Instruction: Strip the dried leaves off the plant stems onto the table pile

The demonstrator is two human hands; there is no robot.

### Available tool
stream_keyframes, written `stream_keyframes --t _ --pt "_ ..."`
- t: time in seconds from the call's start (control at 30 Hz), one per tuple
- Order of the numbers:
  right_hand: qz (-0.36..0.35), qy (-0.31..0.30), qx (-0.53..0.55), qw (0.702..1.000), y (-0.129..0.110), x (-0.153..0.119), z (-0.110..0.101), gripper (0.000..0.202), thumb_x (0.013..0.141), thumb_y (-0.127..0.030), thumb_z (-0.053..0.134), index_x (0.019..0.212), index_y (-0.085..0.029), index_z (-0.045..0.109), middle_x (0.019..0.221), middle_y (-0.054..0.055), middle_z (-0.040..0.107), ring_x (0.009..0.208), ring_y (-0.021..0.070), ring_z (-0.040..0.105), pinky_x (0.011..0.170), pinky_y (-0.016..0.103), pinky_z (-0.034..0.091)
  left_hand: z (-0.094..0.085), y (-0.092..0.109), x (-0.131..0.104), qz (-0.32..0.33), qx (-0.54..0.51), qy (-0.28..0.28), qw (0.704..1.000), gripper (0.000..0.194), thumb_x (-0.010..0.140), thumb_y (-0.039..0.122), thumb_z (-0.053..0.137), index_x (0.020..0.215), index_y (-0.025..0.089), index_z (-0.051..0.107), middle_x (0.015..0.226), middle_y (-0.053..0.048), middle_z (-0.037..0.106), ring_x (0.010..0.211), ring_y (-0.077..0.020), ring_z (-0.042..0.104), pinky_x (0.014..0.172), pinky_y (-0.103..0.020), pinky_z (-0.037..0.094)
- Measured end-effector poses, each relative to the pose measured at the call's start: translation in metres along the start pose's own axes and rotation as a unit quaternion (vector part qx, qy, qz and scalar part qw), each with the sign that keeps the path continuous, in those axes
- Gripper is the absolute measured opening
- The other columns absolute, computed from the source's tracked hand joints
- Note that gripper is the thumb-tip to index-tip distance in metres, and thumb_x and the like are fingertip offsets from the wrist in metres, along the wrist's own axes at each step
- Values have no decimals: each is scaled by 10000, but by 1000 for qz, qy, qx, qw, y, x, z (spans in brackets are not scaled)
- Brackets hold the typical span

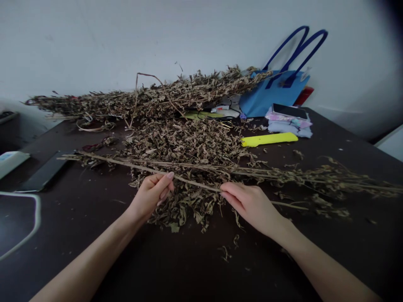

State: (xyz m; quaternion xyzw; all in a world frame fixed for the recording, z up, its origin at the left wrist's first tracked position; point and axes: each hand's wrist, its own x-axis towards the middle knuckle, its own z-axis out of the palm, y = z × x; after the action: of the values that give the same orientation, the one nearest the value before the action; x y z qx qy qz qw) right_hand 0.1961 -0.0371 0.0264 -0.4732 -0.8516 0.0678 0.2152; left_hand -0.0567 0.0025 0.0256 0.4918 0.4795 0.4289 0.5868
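A long dried plant stem (197, 183) runs slantwise across the front of the table, bare between my hands. My left hand (154, 193) is closed on it, thumb on top. Further along to the right, my right hand (248, 203) grips the same stem, its fingers wrapped over it. Just behind lie more dried stalks (261, 172), whose leafy ends reach to the right. Beneath and beyond the hands spreads a heap of loose dried leaves (179, 140); some greener ones (192, 209) hang nearest me.
Against the wall lies a thick bundle of dried plants (151, 98). Behind on the right stand a blue bag (261, 94) and folded cloth (289, 123) with a phone (289, 110) on top. A yellow strip (269, 139) lies before them. At left are a dark flat device (45, 172) and white cable (37, 214).
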Motion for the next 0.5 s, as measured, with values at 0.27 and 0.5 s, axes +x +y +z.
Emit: stream_keyframes --t 0.27,0.5 --pt "-1 35 -45 998 -2 0 8 262 950 -255 346 922 -181 596 824 39 660 654 114 601 547 230 420 3 -4 1 -35 -72 -26 996 299 811 397 577 673 131 591 376 98 305 300 -12 200 343 -162 155" --pt "-8 40 -79 996 -2 -1 7 262 949 -238 352 906 -176 603 827 44 661 659 115 598 544 231 410 4 -5 0 -38 -60 -23 997 285 829 409 558 767 134 596 381 101 331 301 -19 214 335 -164 158"
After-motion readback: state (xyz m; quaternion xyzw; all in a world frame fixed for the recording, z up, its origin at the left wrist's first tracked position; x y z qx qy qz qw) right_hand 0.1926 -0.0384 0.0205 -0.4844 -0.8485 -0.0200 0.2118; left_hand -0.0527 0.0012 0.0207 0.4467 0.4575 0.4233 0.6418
